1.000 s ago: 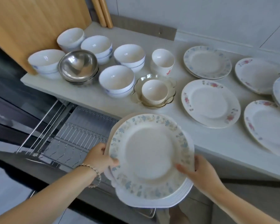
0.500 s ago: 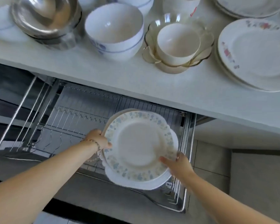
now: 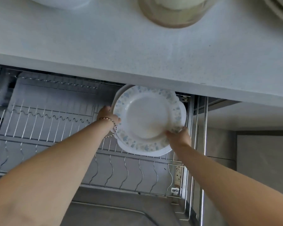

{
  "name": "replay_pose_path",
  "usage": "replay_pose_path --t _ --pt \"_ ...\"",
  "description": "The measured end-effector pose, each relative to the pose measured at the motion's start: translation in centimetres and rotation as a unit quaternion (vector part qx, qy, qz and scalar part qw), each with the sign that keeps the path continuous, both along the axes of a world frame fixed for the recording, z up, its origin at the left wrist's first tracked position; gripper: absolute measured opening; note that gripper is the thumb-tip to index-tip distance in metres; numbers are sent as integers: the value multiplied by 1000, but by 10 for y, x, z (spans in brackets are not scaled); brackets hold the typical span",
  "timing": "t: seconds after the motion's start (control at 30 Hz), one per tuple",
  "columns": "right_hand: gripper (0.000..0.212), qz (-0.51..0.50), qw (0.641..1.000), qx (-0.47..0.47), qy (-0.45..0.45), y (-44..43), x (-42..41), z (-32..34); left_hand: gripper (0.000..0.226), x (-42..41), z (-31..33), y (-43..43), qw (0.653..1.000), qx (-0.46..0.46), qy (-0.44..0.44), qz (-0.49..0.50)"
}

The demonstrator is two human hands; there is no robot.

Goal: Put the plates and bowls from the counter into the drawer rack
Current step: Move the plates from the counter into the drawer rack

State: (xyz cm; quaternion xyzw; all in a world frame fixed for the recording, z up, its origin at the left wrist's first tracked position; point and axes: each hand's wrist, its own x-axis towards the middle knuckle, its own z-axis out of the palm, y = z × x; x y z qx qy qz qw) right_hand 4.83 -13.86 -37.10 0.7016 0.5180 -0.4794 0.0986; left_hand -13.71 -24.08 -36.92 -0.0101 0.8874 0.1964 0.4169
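A stack of white plates [image 3: 147, 118], the top one rimmed with blue flowers, hangs tilted over the right rear part of the wire drawer rack [image 3: 52, 121]. My left hand [image 3: 107, 114], with a bracelet on its wrist, grips the stack's left edge. My right hand [image 3: 178, 136] grips its lower right edge. The stack's far edge reaches under the front lip of the counter [image 3: 137, 51]. The rack's slots that I can see hold nothing.
On the counter above, a glass dish with a cup in it [image 3: 175, 12] and a white bowl [image 3: 59, 2] show only partly. The rack's right rail [image 3: 203, 144] runs beside my right wrist. A grey drawer front [image 3: 114, 211] lies below.
Both hands have carried the plate stack down from counter level and back into the rack, toward its right rear. My view has dropped, and most dishes on the counter have left the frame.
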Motion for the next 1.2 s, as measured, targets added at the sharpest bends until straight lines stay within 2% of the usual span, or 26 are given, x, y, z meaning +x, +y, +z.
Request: replay_pose_path --t 0.33,0.43,0.57,0.63,0.7,0.77,0.87,0.93,1.0,1.07,1.2 --pt "51 -104 993 47 21 -18 -1 -5 36 0 -6 -1 992 101 46 -52" --pt "57 -101 993 55 7 -23 6 -2 34 13 -14 -12 994 102 45 -12" --pt "51 -113 991 69 17 -23 6 1 56 17 -39 -21 993 100 23 50" --pt "43 -101 991 80 22 -23 6 2 47 20 -27 -17 995 92 24 39" --pt "33 -74 993 91 29 -22 6 3 43 22 -22 -16 995 87 30 25" --pt "33 -41 994 91 42 -19 8 5 46 24 -17 -15 996 86 33 12" --pt "44 23 995 77 61 -14 13 16 46 30 -2 -15 998 61 27 -8" --pt "54 91 994 55 32 -11 16 31 51 35 16 -16 999 -7 29 -35" --pt "56 151 988 20 10 -11 16 55 44 42 45 -17 995 -57 22 -83" --pt "53 213 977 -22 3 -9 15 87 22 50 81 -16 987 -43 1 -152" --pt "42 329 941 -73 9 10 17 165 26 66 155 0 965 -18 -6 -263"
